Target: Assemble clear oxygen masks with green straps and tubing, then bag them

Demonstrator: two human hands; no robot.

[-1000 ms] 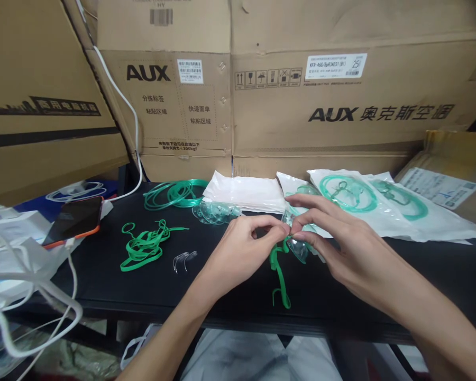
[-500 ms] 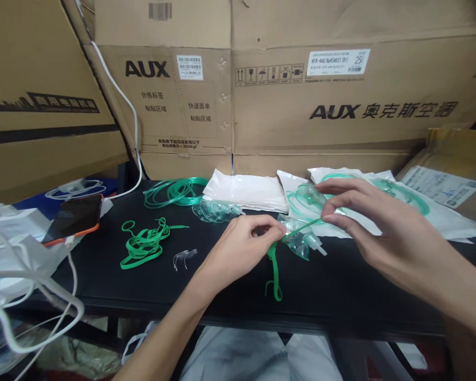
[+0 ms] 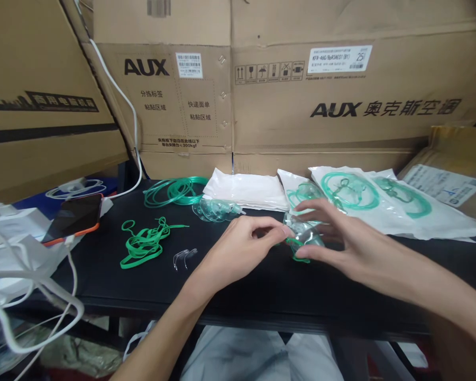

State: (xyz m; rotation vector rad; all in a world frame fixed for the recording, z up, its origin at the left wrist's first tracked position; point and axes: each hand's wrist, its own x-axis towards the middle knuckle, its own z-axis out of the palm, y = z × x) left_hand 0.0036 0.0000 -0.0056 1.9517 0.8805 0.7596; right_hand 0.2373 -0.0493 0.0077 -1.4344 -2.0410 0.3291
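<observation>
Nearest, pale trousers (image 3: 246, 354) show below the front edge of the black bench (image 3: 238, 296), with a thick white cable (image 3: 80, 312) looped at the left. Over the bench, the left hand (image 3: 241, 243) has thumb and forefinger pressed together, its grip pinching a green strap (image 3: 302, 260) beside a clear mask (image 3: 307, 231). The right hand (image 3: 345, 238) is on the mask's other side, its grip spread, fingers bent above the mask and thumb by the strap; I cannot tell whether they touch. Strap and mask lie between the hands, partly hidden by fingers.

Left of the left hand are two thin clips (image 3: 175, 260), then a tangled strap pile (image 3: 143, 246), and farther left a phone (image 3: 75, 217) with an orange edge. Beyond stand a mask stack (image 3: 216, 210), a green coil (image 3: 178, 191) and white packs (image 3: 246, 191). To their right lie bags (image 3: 351, 190) with green tubing inside. Cardboard boxes (image 3: 277, 116) back everything.
</observation>
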